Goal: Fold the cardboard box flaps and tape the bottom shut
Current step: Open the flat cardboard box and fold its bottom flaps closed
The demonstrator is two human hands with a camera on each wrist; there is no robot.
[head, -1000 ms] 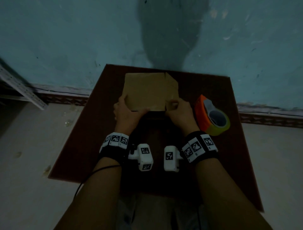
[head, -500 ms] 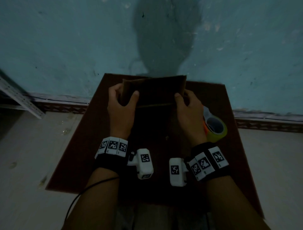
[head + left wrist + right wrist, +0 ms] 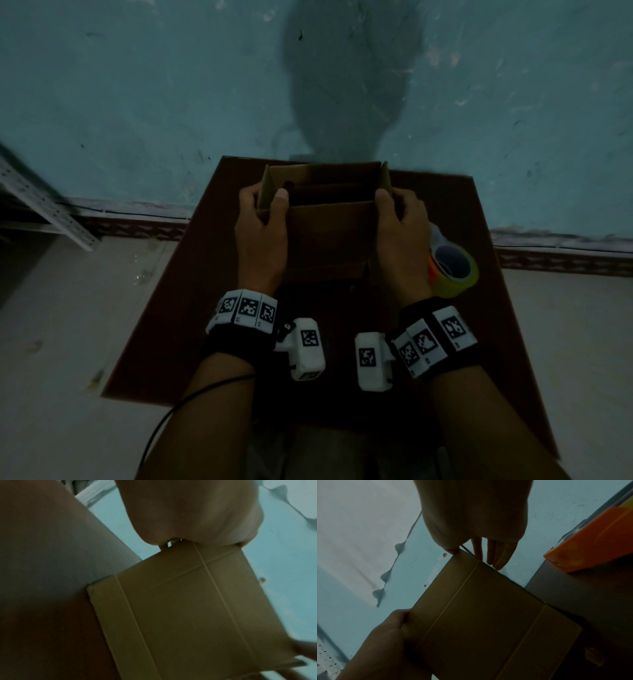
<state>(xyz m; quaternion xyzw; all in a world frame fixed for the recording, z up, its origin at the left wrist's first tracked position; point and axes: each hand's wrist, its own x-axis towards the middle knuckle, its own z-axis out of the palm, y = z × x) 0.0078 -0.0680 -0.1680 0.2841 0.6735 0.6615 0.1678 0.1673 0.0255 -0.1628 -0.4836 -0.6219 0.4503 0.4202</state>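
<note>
Cardboard, plain brown and creased, forms the box [image 3: 329,219] you hold upright near the table's [image 3: 191,308] far edge, its top open and flaps standing. Your left hand [image 3: 262,236] grips the left wall, thumb hooked inside; your right hand [image 3: 400,236] clamps the right wall likewise. Half a second ago the box was still nearly flat; now it is squared out. Just right of your right hand lies the orange tape dispenser [image 3: 452,270], partly hidden behind it.

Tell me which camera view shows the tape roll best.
The head view: the tape roll lies on the table, right of the cardboard box, partly hidden by the right hand. The right wrist view shows only its orange edge; the left wrist view, nothing.
</note>
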